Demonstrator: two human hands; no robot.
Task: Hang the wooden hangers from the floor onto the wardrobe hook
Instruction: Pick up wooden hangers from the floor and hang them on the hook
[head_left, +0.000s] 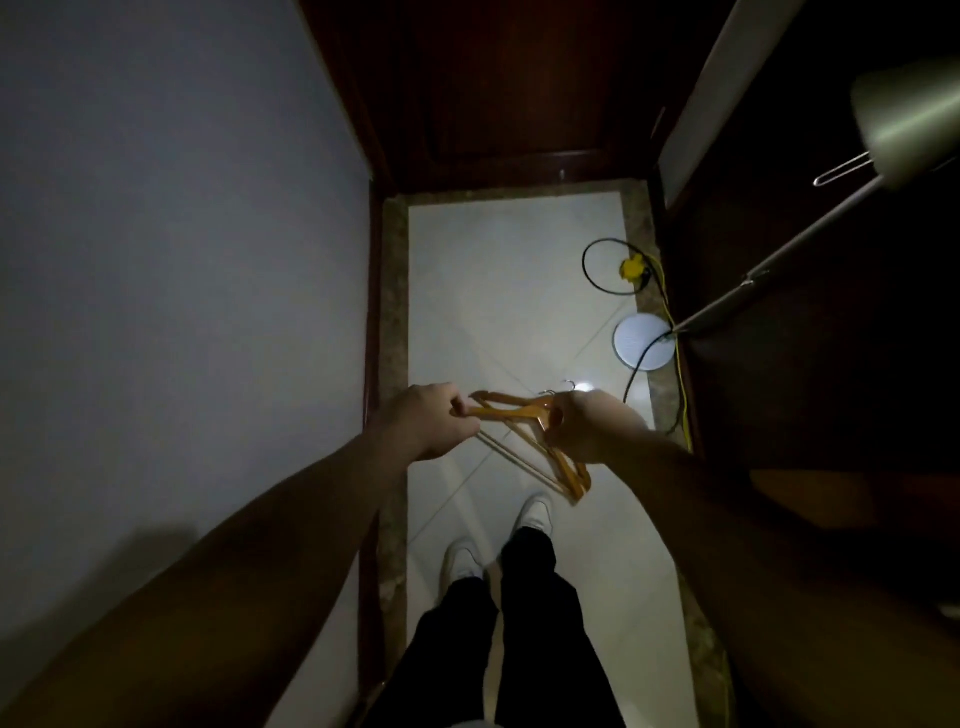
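I hold a small bunch of orange wooden hangers (524, 415) above the white tiled floor (519, 291), between both hands. My left hand (431, 421) pinches one end of the hangers' shoulders. My right hand (587, 423) grips them near the neck, where their metal hooks (558, 388) stick out. The lower bars slant down to the right, toward my feet. A metal wardrobe rail (800, 249) runs diagonally at the upper right, with a wire hook (841, 169) and a grey hanging piece (909, 119) above it.
A grey wall (182, 260) fills the left. A dark wooden door (509, 93) closes the far end and a dark wardrobe (831, 364) stands on the right. A round white disc (644, 340), a black cable loop (602, 270) and a yellow cord with plug (631, 267) lie on the floor at the right.
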